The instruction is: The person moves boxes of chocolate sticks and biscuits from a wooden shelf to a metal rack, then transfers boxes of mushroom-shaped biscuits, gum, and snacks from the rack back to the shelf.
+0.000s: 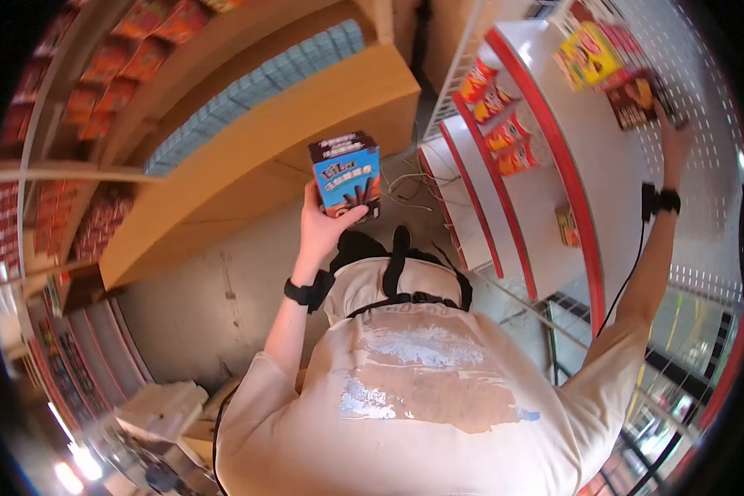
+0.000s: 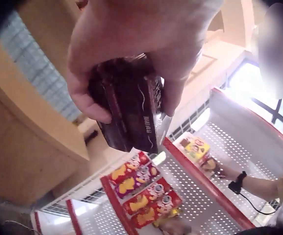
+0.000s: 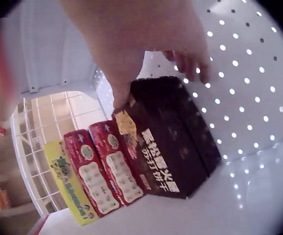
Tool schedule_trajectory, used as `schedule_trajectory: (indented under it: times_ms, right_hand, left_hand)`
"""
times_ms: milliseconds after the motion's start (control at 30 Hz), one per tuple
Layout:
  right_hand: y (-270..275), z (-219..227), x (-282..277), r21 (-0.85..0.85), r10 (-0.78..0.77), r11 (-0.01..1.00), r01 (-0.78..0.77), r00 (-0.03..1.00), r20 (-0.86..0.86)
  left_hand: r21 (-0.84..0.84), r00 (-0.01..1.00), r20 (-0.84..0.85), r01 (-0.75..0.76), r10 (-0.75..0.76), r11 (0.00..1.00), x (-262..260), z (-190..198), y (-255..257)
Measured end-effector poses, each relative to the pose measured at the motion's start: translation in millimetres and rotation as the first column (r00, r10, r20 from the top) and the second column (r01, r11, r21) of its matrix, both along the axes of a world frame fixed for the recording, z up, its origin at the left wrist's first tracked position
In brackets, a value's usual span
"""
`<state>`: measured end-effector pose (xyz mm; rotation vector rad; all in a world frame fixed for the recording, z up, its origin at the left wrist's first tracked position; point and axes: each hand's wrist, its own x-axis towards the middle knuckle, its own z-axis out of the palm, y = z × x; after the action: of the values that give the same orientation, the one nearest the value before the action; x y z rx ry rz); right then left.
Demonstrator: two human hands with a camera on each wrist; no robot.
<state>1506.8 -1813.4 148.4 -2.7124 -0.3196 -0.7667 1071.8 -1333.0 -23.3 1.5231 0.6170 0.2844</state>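
Observation:
My left hand (image 1: 326, 227) holds up a blue and dark brown carton (image 1: 347, 169) with stick-shaped snacks pictured on its front. In the left wrist view, thumb and fingers grip the carton's two sides, its dark end (image 2: 131, 107) facing the camera. My right hand (image 1: 676, 149) reaches to the upper white shelf, at a dark brown cracker box (image 3: 166, 142) standing there. Its thumb lies at the box's upper edge, while the other fingers (image 3: 193, 66) spread past the far side, apart from it. Two red boxes (image 3: 104, 169) and a yellow box (image 3: 68, 181) stand beside the cracker box.
Red-edged lower shelves (image 1: 512, 207) carry several red and purple snack packs (image 1: 504, 132). A curved wooden counter (image 1: 264, 157) with rows of pale blue packs (image 1: 256, 91) stands left. A perforated panel (image 3: 249, 88) backs the shelf. White cables (image 1: 413, 186) lie on the floor.

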Motion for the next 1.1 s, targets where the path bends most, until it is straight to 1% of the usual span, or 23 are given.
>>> schedule_trajectory:
  times_ms: [67, 133, 167, 200, 267, 300, 333, 400, 500, 567, 600, 633, 667, 700, 733, 767, 800, 867, 900, 933, 1000, 1067, 1100]
  right_hand:
    - [-15, -23, 24, 0.364, 0.083, 0.929, -0.072, 0.996, -0.015]
    - [-25, -36, 36, 0.347, 0.064, 0.937, -0.042, 0.997, -0.052]
    - [-26, -44, 44, 0.346, 0.022, 0.938, 0.001, 0.998, -0.063]
    - [-24, -46, 51, 0.365, 0.03, 0.931, -0.008, 0.998, -0.056]
    - [-28, -50, 43, 0.19, 0.094, 0.978, -0.083, 0.994, -0.051]
    - [-15, -43, 29, 0.368, 0.241, 0.91, -0.189, 0.965, -0.1]
    - [-15, -46, 27, 0.441, 0.221, 0.893, -0.091, 0.942, -0.253]
    - [-10, -60, 29, 0.367, 0.236, 0.912, -0.184, 0.966, -0.103]
    - [-20, -69, 40, 0.421, 0.266, 0.88, -0.218, 0.962, -0.057]
    - [2, -48, 4, 0.486, 0.351, 0.836, -0.255, 0.929, -0.118]
    - [-8, -50, 10, 0.568, 0.296, 0.802, -0.183, 0.949, -0.111]
    - [-36, -61, 21, 0.611, 0.341, 0.767, -0.194, 0.931, -0.133]
    - [-19, -45, -12, 0.523, 0.267, 0.842, -0.13, 0.944, -0.196]
    - [-29, -46, -15, 0.638, 0.289, 0.77, -0.022, 0.903, -0.317]
    - [-48, -49, -17, 0.617, 0.369, 0.779, -0.11, 0.876, -0.31]
    - [-21, -36, -50, 0.651, 0.377, 0.751, -0.108, 0.88, -0.289]
    - [-18, -36, -54, 0.688, 0.332, 0.724, -0.051, 0.9, -0.283]
    - [-10, -34, -61, 0.827, 0.31, 0.554, 0.097, 0.898, -0.313]
    - [5, -32, -78, 0.871, 0.314, 0.473, 0.129, 0.9, -0.304]
    - [25, -35, -100, 0.881, 0.352, 0.464, 0.095, 0.892, -0.282]
    - [67, -40, -140, 0.968, 0.505, 0.251, 0.014, 0.851, -0.143]
    - [126, -41, -195, 0.972, 0.561, 0.235, 0.026, 0.813, -0.157]
    - [179, -24, -245, 0.961, 0.588, 0.201, 0.191, 0.761, -0.274]
  left_hand:
    - [0.013, 0.989, 0.099, -0.111, 0.109, 0.994, -22, -15, 10]
    - [0.071, 0.976, -0.086, -0.192, 0.198, 0.979, -54, -17, 17]
    - [-0.024, 0.969, -0.034, -0.245, 0.244, 0.969, -65, -15, 16]
    - [0.017, 0.966, 0.06, -0.254, 0.253, 0.967, -79, -28, 21]
    - [-0.003, 0.943, 0.012, -0.332, 0.332, 0.943, -104, -24, 23]
    - [-0.005, 0.941, -0.043, -0.336, 0.335, 0.942, -125, -21, 21]
    - [-0.001, 0.924, -0.096, -0.373, 0.371, 0.928, -132, -21, 27]
    - [0.005, 0.902, -0.133, -0.414, 0.411, 0.91, -134, -23, 34]
    - [-0.032, 0.875, -0.05, -0.484, 0.482, 0.875, -144, -22, 34]
    - [-0.052, 0.878, -0.039, -0.478, 0.477, 0.877, -147, -24, 37]
    - [-0.05, 0.866, -0.01, -0.499, 0.499, 0.865, -148, -24, 38]
    - [-0.109, 0.866, 0.004, -0.497, 0.501, 0.861, -151, -24, 40]
    - [-0.168, 0.863, 0.023, -0.494, 0.504, 0.853, -156, -23, 42]
    - [-0.203, 0.867, 0.004, -0.488, 0.499, 0.849, -162, -20, 45]
    - [-0.177, 0.875, 0.024, -0.472, 0.484, 0.863, -175, -40, 51]
    - [-0.204, 0.867, 0.047, -0.479, 0.497, 0.854, -182, -41, 55]
    - [-0.231, 0.858, 0.062, -0.484, 0.51, 0.844, -191, -42, 57]
    - [-0.224, 0.844, 0.025, -0.518, 0.536, 0.826, -214, -55, 63]
    - [-0.219, 0.849, 0.048, -0.504, 0.526, 0.835, -226, -57, 68]
    - [-0.216, 0.828, 0.072, -0.532, 0.556, 0.819, -240, -58, 73]
    - [-0.33, 0.837, 0.05, -0.502, 0.545, 0.8, -268, -62, 84]
    - [-0.294, 0.833, 0.071, -0.509, 0.549, 0.809, -298, -77, 97]
    - [-0.345, 0.82, 0.042, -0.525, 0.571, 0.778, -316, -69, 105]
